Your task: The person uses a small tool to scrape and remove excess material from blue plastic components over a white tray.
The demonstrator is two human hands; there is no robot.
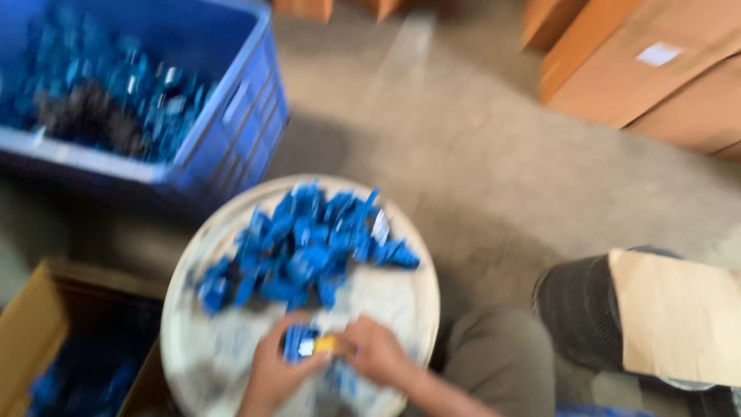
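Grey concrete floor; over a round pale tray still heaped with small blue plastic parts, left hand and right hand pinch one blue-and-yellow piece.

Both hands meet low in the view, close together. The left hand comes up from the bottom edge, fingers curled toward the right hand. The right hand's fingers bend in and its fingertips almost touch the left hand's. The right forearm runs down and out to the right behind its hand. Everything is blurry.
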